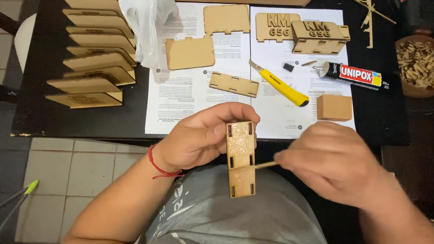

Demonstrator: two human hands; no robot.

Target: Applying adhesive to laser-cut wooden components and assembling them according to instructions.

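Two hands work on a wooden panel above the lap, in front of the table edge.

The left hand (200,136), wrist bent and a red string around it, grips the slotted panel (240,159) by its upper end, thumb on the face. The right hand (327,159) is closed around a thin stick (265,165), whose tip touches the panel's right edge. A yellow cutter (281,83) and a glue tube (352,74) lie on the papers (188,91) behind.

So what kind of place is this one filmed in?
Probably a home craft bench: a black table on a tiled floor, holding stacked wooden panels, a glue tube and a yellow knife.
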